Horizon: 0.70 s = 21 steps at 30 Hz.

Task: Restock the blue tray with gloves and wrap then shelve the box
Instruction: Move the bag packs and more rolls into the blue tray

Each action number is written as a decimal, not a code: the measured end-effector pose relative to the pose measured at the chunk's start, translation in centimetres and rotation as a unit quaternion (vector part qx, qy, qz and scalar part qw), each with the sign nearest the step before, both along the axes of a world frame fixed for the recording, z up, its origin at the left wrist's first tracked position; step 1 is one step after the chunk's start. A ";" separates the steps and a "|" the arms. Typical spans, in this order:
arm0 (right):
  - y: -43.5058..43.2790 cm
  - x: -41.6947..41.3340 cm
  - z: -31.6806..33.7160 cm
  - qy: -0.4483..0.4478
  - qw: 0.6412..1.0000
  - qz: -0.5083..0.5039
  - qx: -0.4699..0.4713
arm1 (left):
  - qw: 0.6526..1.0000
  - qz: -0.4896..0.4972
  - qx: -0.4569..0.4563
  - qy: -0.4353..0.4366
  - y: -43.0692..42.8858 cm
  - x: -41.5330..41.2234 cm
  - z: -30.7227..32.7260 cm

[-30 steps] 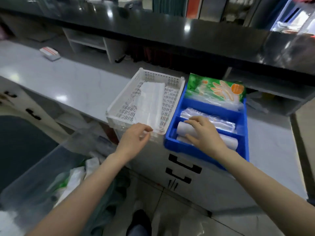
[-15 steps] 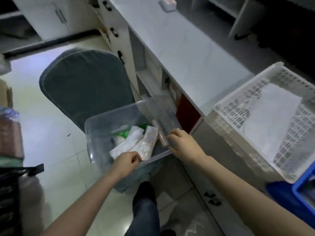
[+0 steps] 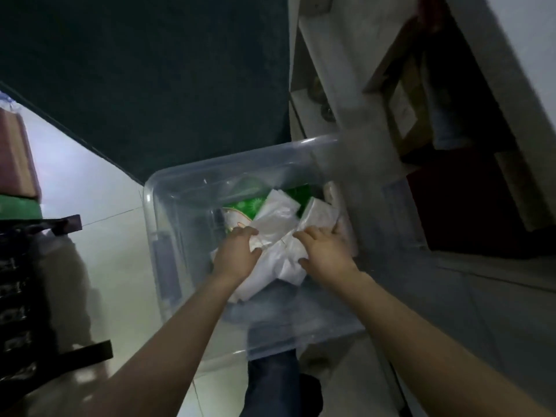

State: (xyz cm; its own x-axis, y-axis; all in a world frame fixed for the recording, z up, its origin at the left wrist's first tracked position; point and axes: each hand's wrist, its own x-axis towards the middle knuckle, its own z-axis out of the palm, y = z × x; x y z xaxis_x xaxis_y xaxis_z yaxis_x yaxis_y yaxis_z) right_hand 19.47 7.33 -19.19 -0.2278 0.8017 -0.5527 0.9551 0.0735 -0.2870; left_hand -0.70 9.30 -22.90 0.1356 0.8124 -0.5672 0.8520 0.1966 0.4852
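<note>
A clear plastic storage box (image 3: 168, 212) stands on the floor below me. Inside lie white plastic packs (image 3: 278, 213), a green printed glove pack (image 3: 245, 206) and a roll (image 3: 332, 194) at the right wall. My left hand (image 3: 237, 251) and my right hand (image 3: 323, 251) are both down in the box. Each hand has its fingers closed on the crumpled white plastic pack (image 3: 279, 260) between them. The blue tray is out of view.
A dark green mat (image 3: 144, 70) lies on the pale floor beyond the box. White counter cabinetry with open shelves (image 3: 421, 109) rises on the right. Black rack parts (image 3: 33, 296) stand at the left. My leg (image 3: 273, 383) is under the box's near edge.
The view swung from the counter trays down to the floor box. Both hands left the trays, reached into the box and closed on the white pack.
</note>
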 end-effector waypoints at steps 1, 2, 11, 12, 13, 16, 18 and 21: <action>0.4 -0.3 -1.3 0.001 1.000 0.007 -0.001 | 1.000 -0.012 0.001 0.016 0.6 0.1 -1.1; 0.8 -0.6 -2.5 0.003 1.000 0.013 -0.002 | 0.999 -0.027 0.000 0.036 1.1 0.1 -2.1; 1.8 -1.9 -6.5 0.000 0.999 0.037 -0.036 | 0.991 -0.031 -0.022 0.131 3.0 0.4 -5.6; 1.8 -1.5 -6.5 -0.006 0.998 0.046 -0.034 | 0.994 -0.022 -0.023 0.106 3.2 0.4 -5.6; 2.0 -1.0 -6.5 -0.016 0.998 0.054 -0.032 | 0.997 -0.011 -0.024 0.078 3.3 0.3 -5.5; 2.9 0.7 -6.8 -0.051 0.994 0.095 -0.015 | 0.999 0.049 -0.018 0.008 3.6 0.2 -5.0; 3.8 1.3 -7.3 -0.059 0.988 0.140 -0.009 | 0.996 0.082 -0.009 -0.026 4.0 0.2 -4.8; 4.7 1.3 -8.2 -0.074 0.974 0.216 0.000 | 0.995 0.087 -0.001 -0.056 4.6 0.1 -4.7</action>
State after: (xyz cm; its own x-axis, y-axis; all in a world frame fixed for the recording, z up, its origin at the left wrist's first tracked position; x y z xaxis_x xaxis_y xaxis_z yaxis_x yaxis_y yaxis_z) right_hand 20.77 12.02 -27.36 -0.4609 0.6492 -0.6051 0.8663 0.4772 -0.1478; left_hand -0.62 13.86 -27.60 0.0558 0.8282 -0.5576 0.7452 0.3371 0.5753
